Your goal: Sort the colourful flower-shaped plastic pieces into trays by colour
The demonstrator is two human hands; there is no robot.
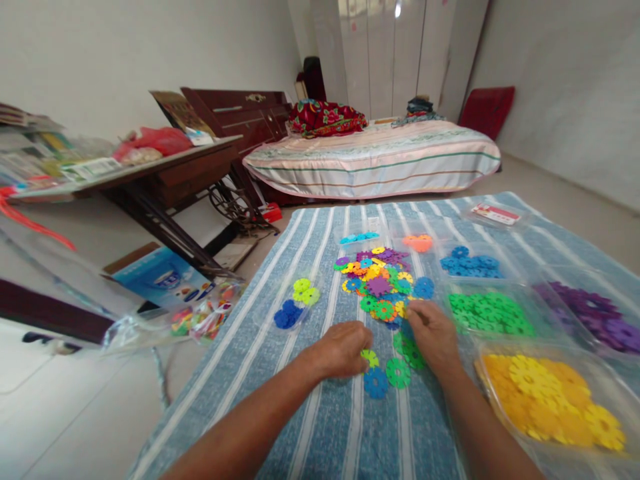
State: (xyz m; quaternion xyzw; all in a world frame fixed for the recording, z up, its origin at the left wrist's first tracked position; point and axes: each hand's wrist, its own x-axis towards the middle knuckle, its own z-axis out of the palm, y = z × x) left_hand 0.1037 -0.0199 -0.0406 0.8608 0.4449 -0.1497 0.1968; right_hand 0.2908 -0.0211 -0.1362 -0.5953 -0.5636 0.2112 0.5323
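Note:
A heap of mixed coloured snowflake discs (379, 280) lies on a blue striped cloth (320, 413). My left hand (343, 349) rests knuckles up just below the heap, fingers curled, touching a light green disc (371, 358). My right hand (434, 335) is beside it, fingers curled over green discs (409, 350) at the heap's near edge; what it grips is hidden. A blue disc (375, 383) and a green disc (398, 373) lie between my hands.
Clear trays to the right hold sorted discs: yellow (553, 400), green (487, 313), purple (597, 317), blue (470, 265), orange (419, 243). A small tray (295, 303) on the left holds blue and lime discs. A dark table (165, 177) and a bed (375, 160) stand beyond.

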